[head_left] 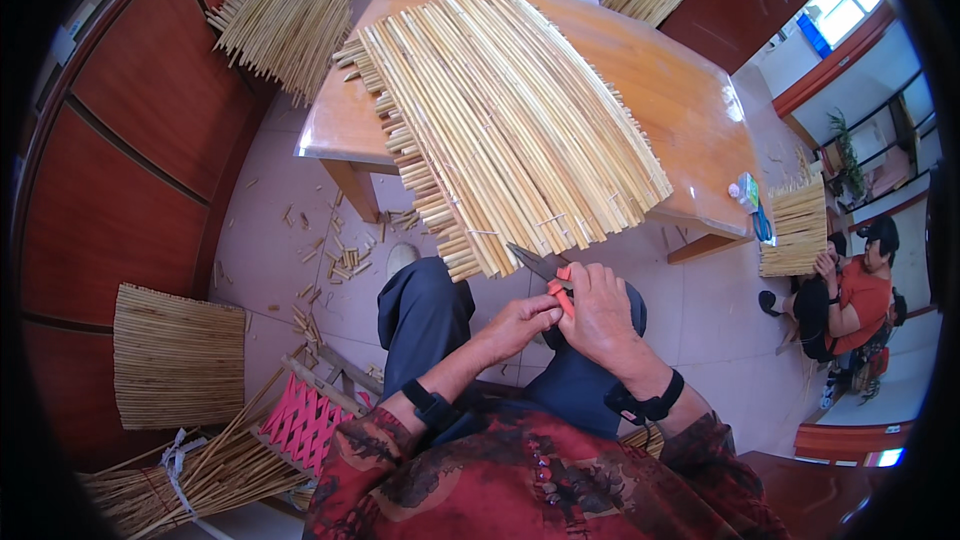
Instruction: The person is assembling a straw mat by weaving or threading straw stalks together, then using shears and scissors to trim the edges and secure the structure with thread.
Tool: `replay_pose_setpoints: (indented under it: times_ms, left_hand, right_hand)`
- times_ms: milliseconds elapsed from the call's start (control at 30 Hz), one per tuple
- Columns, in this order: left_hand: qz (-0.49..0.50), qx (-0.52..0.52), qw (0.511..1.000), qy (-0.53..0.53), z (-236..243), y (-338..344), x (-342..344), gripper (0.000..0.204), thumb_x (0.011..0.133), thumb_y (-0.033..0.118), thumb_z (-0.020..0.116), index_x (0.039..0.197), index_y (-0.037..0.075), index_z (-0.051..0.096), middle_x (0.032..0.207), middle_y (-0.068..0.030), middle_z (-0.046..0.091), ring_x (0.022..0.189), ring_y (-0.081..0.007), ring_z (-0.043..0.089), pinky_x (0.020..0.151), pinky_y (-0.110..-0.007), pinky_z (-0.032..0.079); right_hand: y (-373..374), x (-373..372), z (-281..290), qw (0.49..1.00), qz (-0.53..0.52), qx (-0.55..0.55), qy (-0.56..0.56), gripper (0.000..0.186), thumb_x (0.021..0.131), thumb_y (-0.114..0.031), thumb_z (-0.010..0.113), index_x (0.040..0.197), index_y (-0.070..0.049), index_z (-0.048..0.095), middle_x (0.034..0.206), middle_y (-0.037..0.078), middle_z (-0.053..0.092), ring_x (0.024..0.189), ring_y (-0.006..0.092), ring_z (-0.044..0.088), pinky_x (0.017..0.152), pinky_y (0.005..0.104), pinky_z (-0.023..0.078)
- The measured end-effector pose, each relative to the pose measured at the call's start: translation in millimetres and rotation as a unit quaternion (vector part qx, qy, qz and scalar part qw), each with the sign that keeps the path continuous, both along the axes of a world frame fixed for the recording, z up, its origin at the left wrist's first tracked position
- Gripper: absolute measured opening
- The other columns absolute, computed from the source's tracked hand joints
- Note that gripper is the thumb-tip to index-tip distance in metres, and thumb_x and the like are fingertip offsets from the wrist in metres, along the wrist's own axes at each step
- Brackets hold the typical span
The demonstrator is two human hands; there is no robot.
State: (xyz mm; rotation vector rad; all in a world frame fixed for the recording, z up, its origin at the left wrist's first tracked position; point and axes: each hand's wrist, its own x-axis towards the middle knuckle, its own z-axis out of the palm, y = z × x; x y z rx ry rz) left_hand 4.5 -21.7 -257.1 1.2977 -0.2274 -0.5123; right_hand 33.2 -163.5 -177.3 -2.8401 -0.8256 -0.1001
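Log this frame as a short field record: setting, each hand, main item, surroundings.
setting: wooden table, tiled floor, seated person
main item: reed mat lying on the table, its near edge overhanging
right hand: grips red-handled shears, blades at the mat's near edge
left hand: touching the shears' handles
floor: cut reed scraps, finished mat, tied reed bundle
others: a seated person holding another mat

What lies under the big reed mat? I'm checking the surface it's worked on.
The reed mat lies on a wooden table, its near end overhanging the edge. The tabletop beneath the mat is covered.
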Motion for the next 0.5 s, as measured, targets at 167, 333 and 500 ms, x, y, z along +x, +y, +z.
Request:
replay_pose_setpoints:
  times_ms: [167,333,500]
  left_hand:
    - [0.138,-0.14,0.957,0.214,4.0,32.2,-8.4,0.047,0.086,0.028,0.053,0.118,-0.005,0.044,0.112,-0.0116,0.053,0.101,-0.0213,0.054,0.083,-0.032,0.044]
    - [0.214,-0.185,0.933,0.221,14.1,37.2,0.9,0.044,0.082,0.025,0.06,0.115,-0.001,0.046,0.112,-0.0126,0.052,0.103,-0.0236,0.052,0.085,-0.036,0.044]
    - [0.293,-0.313,0.884,0.188,-2.3,2.7,11.8,0.032,0.082,0.015,0.059,0.11,0.005,0.049,0.107,-0.0094,0.055,0.1,-0.0197,0.054,0.08,-0.036,0.046]
  right_hand:
    - [-1.8,2.6,-7.1,1.0,0.002,0.006,-0.028,0.045,0.059,-0.016,0.069,0.097,-0.005,0.046,0.084,0.012,0.046,0.078,0.0297,0.048,0.066,0.0377,0.04]
    - [-2.5,9.8,-9.2,0.999,0.008,0.005,-0.05,0.037,0.059,-0.017,0.069,0.086,-0.006,0.046,0.078,0.01,0.045,0.072,0.027,0.049,0.063,0.036,0.041]
    - [0.2,7.1,-8.1,0.996,0.018,0.012,-0.081,0.035,0.06,-0.016,0.069,0.084,-0.006,0.046,0.078,0.011,0.045,0.071,0.0272,0.05,0.06,0.0355,0.042]
